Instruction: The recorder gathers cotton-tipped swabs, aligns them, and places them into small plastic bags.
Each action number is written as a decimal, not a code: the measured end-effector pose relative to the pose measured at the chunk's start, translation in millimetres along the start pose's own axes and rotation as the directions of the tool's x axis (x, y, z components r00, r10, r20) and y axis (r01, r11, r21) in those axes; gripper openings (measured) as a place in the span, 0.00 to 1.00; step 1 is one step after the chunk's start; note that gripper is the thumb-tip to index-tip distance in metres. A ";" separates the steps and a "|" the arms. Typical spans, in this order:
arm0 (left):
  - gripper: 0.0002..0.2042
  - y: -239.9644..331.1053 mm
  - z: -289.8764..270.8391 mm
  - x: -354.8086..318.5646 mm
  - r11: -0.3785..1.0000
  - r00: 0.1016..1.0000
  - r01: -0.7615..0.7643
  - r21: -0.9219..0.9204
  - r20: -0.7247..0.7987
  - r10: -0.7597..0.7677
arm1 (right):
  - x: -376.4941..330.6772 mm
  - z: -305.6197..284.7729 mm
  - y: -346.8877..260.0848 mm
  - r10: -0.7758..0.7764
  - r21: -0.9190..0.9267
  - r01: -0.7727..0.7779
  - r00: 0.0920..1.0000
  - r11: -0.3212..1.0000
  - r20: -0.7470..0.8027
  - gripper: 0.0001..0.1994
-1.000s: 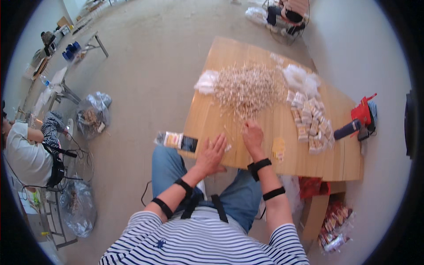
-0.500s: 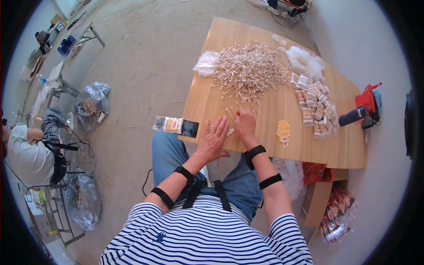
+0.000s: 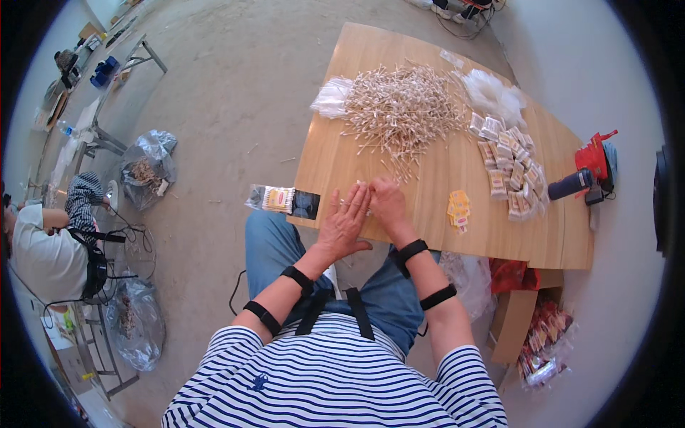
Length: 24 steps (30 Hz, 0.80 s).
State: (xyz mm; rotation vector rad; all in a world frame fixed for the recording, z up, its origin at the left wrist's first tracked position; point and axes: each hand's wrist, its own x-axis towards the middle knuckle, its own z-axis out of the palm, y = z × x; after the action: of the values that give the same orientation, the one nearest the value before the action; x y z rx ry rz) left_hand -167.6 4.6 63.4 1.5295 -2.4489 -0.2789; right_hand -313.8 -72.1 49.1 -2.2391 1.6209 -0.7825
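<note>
We are holding our left hand (image 3: 344, 222) flat and wide, fingers spread, pressing against a small bundle of thin wooden sticks (image 3: 359, 203) at the near edge of the wooden table (image 3: 428, 214). Our right hand (image 3: 387, 202) is curling narrowly around the same bundle from the other side. The sticks between our palms are mostly hiding, so we cannot count them. Farther back one big loose heap of sticks (image 3: 403, 107) is lying, too many to count, beside a row of small filled packets (image 3: 510, 167) and one yellow packet (image 3: 458, 209)
</note>
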 end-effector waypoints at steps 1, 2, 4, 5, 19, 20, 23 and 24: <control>0.63 -0.1 0.4 -0.4 1.000 1.000 -0.001 0.001 -0.004 0.001 | -3.4 -0.6 -1.7 -0.044 0.053 0.044 0.999 0.998 0.011 0.02; 0.63 0.2 1.0 -0.4 1.000 1.000 -0.001 0.002 -0.009 0.001 | -3.5 -1.4 1.2 -0.042 0.052 0.041 0.999 0.998 0.011 0.02; 0.63 0.0 0.8 1.2 1.000 1.000 0.004 0.008 0.005 -0.004 | 0.9 -7.0 3.8 0.069 -0.007 -0.069 0.998 0.998 -0.008 0.02; 0.63 0.0 0.5 1.0 1.000 1.000 0.012 0.017 0.017 -0.012 | 6.1 -10.4 3.2 0.071 -0.005 -0.071 0.997 0.997 -0.005 0.02; 0.62 1.8 -3.1 -0.2 1.000 0.999 0.022 -0.015 0.034 -0.022 | 46.7 -15.2 23.6 0.241 -0.311 -0.266 0.964 0.912 -0.116 0.06; 0.62 1.8 -3.3 0.1 1.000 0.999 0.026 -0.010 0.041 -0.026 | 47.4 -13.6 23.8 0.240 -0.309 -0.266 0.963 0.913 -0.119 0.06; 0.62 1.4 -1.1 0.9 1.000 1.000 0.008 -0.011 0.023 -0.008 | 46.9 -7.5 27.2 0.213 -0.373 -0.254 0.966 0.892 -0.146 0.05; 0.62 0.8 -0.6 1.2 1.000 1.000 0.008 -0.009 0.022 -0.007 | 47.7 -7.3 30.5 0.212 -0.377 -0.247 0.968 0.893 -0.133 0.05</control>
State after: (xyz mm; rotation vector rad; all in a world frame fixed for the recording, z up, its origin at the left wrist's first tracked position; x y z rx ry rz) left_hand -168.6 3.9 64.2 1.5402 -2.4556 -0.3097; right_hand -331.2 -126.3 52.4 -2.2203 2.2048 -0.5379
